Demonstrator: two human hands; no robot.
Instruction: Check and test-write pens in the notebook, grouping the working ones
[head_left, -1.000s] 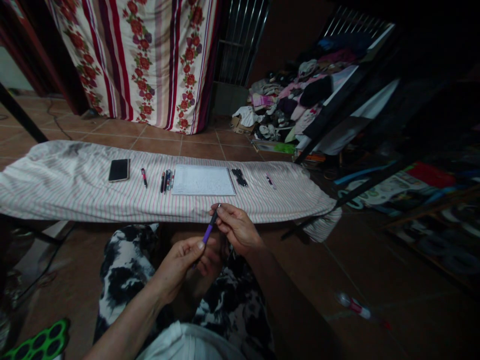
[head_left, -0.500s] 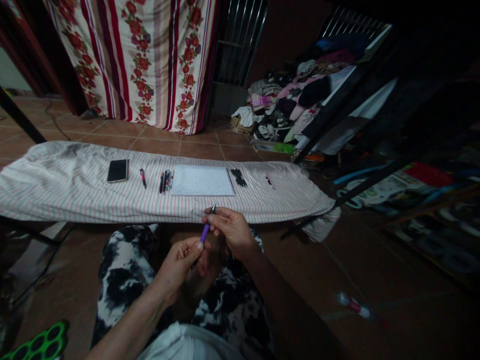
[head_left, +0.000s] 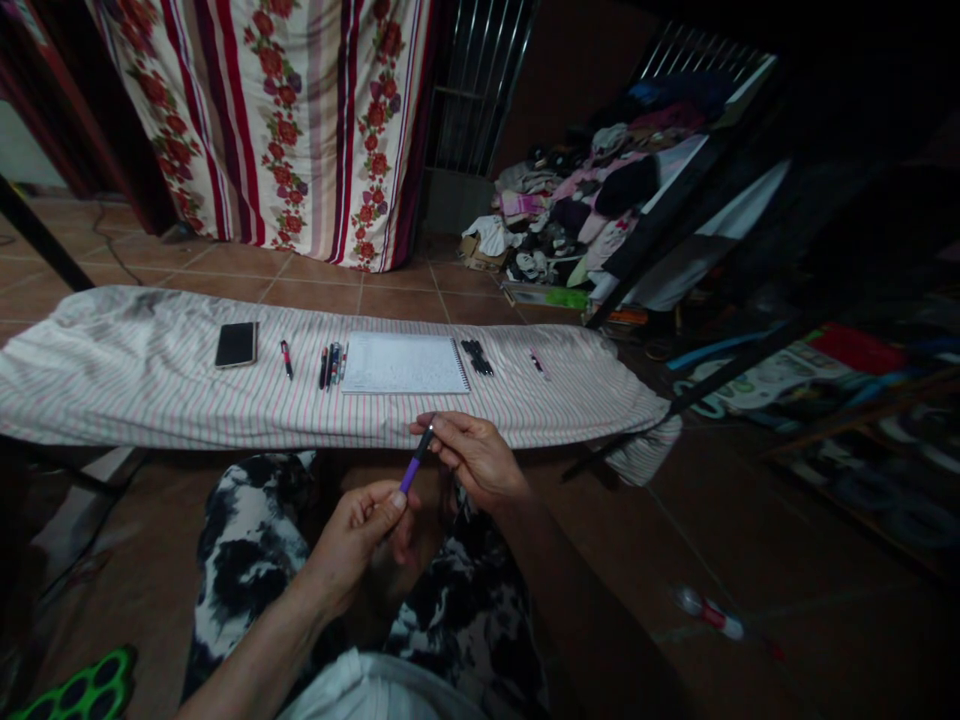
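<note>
A purple pen (head_left: 412, 472) with a black grip section slants upward between my two hands, over my lap. My left hand (head_left: 367, 525) is closed on its purple lower part, thumb on top. At the upper end, the fingertips of my right hand (head_left: 476, 458) pinch the pen's silver tip, which they partly cover. Beyond them a spiral notebook (head_left: 405, 362) with a white page lies on the striped cloth (head_left: 172, 400). Several pens (head_left: 334, 366) lie along its left side, and black pens (head_left: 477, 357) lie at its right.
Farther left on the cloth are a red and black pen (head_left: 286, 360) and a dark phone-like device (head_left: 236, 343). A pink and white pen-like item (head_left: 538, 365) lies to the right. A bottle (head_left: 709, 612) is on the tiled floor. Clothes (head_left: 585, 200) are heaped behind.
My right fingers have moved up from the black grip to the pen's tip, uncovering the grip. My left hand keeps its hold on the purple part.
</note>
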